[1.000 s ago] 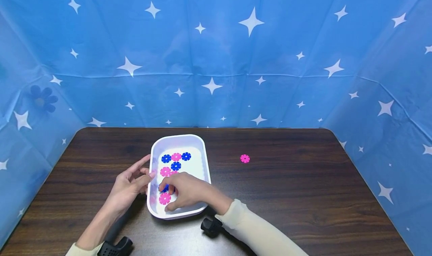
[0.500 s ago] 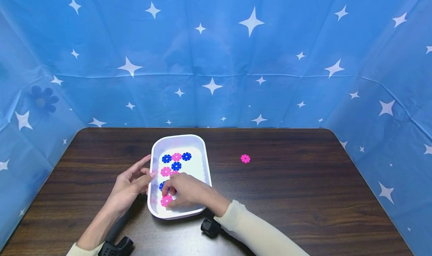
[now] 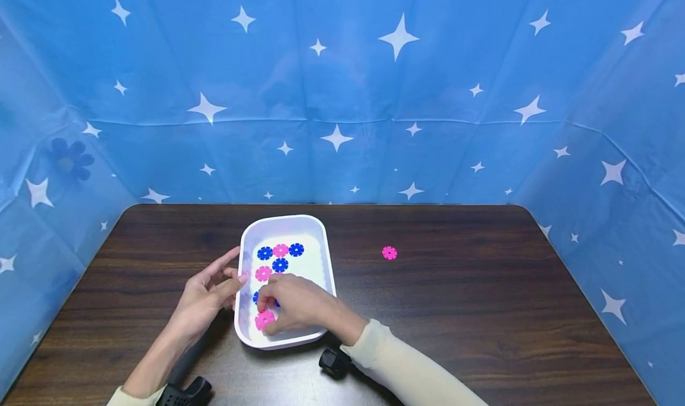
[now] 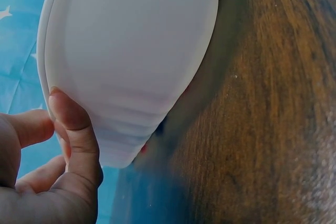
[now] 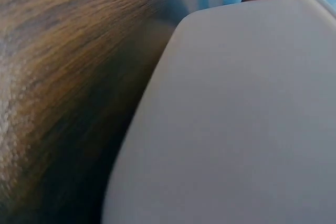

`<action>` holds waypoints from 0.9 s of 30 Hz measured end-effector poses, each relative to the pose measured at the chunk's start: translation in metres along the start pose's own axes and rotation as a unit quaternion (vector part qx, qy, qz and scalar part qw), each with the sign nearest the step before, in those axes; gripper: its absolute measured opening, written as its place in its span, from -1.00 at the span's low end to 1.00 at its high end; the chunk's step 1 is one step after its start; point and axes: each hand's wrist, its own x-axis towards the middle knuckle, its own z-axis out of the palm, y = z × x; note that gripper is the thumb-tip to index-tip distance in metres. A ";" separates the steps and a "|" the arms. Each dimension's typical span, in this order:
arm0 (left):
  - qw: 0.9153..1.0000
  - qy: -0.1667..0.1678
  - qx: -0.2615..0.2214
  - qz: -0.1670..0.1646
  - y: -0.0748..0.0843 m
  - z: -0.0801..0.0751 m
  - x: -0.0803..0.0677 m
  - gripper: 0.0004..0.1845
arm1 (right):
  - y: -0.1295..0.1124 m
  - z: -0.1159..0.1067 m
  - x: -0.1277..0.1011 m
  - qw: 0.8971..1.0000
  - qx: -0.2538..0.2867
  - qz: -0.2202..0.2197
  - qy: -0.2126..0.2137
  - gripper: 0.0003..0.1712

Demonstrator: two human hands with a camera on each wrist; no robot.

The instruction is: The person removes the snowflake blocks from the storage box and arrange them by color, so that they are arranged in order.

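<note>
One white tray [image 3: 309, 266] stands on a dark wooden worktop [image 3: 481, 305], its far end taken as twelve o'clock. The left hand [image 3: 202, 296] pinches the tray's rim at nine o'clock, and the left wrist view shows fingers on either side of that edge. The right hand [image 3: 299, 302] reaches in from four o'clock, fingers bent; its thumb and forefinger pinch a pink disc [image 3: 264, 320] that lies on the tray's floor toward seven. The right wrist view shows mostly the tray's outer wall.

Toward the far end, a blue disc [image 3: 264, 253] sits at eleven, a light pink disc [image 3: 280, 250] at twelve and another blue one [image 3: 297, 249] near one. Further discs lie nearer the right hand, some partly hidden by it. Outside, between two and three o'clock, a lone pink disc [image 3: 389, 252] rests well apart from the tray. A blue star-printed sheet [image 3: 444, 61] hangs beyond.
</note>
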 end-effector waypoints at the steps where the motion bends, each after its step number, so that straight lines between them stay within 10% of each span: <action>1: 1.000 -0.001 -0.001 0.000 -0.001 0.000 0.000 -0.29 | 0.000 -0.001 -0.001 1.000 0.009 0.001 0.006 -0.67; 27: 1.000 0.006 0.001 -0.012 0.001 0.000 0.002 -0.28 | 0.026 -0.038 -0.050 0.978 0.135 0.003 0.161 -0.64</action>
